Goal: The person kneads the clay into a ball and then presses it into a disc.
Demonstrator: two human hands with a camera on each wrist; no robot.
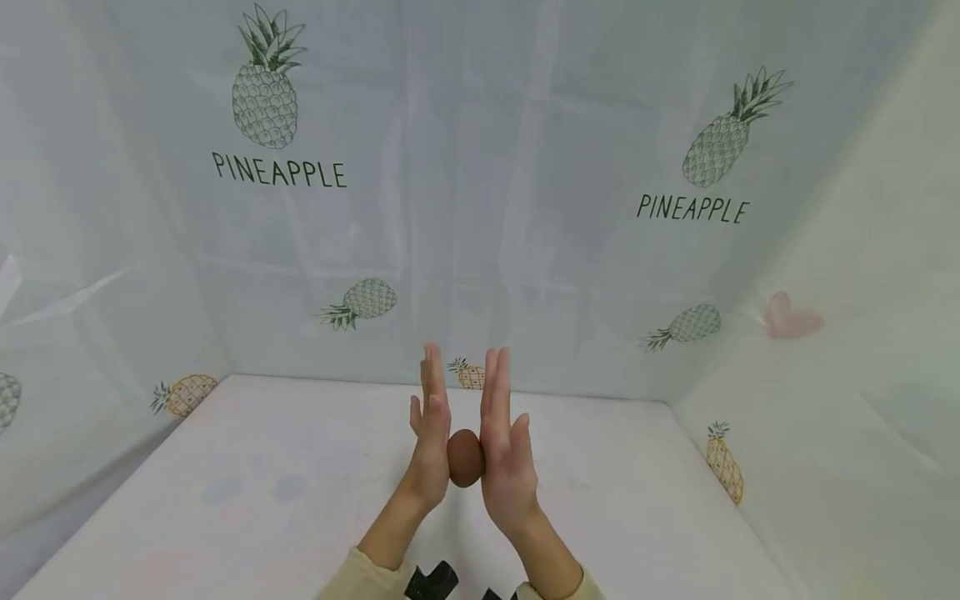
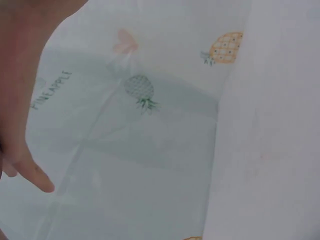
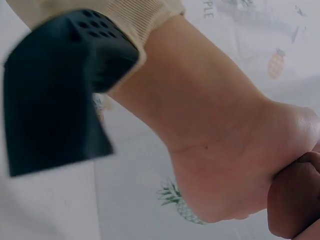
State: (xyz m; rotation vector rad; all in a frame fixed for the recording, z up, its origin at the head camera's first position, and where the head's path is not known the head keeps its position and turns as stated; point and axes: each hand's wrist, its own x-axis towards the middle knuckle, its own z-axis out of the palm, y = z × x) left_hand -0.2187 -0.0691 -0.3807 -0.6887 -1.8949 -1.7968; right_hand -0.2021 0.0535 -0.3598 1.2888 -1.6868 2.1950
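Observation:
In the head view a brown egg-shaped thing is held up between the two palms. My left hand presses it from the left and my right hand from the right. The fingers of both hands stand straight and point upward, not curled round it. Part of a hand with a stretched finger shows along the left edge of the left wrist view. The right wrist view has a bare wrist in a beige sleeve, beside a dark brown shape whose kind is unclear at the right edge.
Below the hands lies a white tabletop. A pale curtain printed with pineapples rises behind it and at both sides. Black devices sit at the wrists near the beige sleeves.

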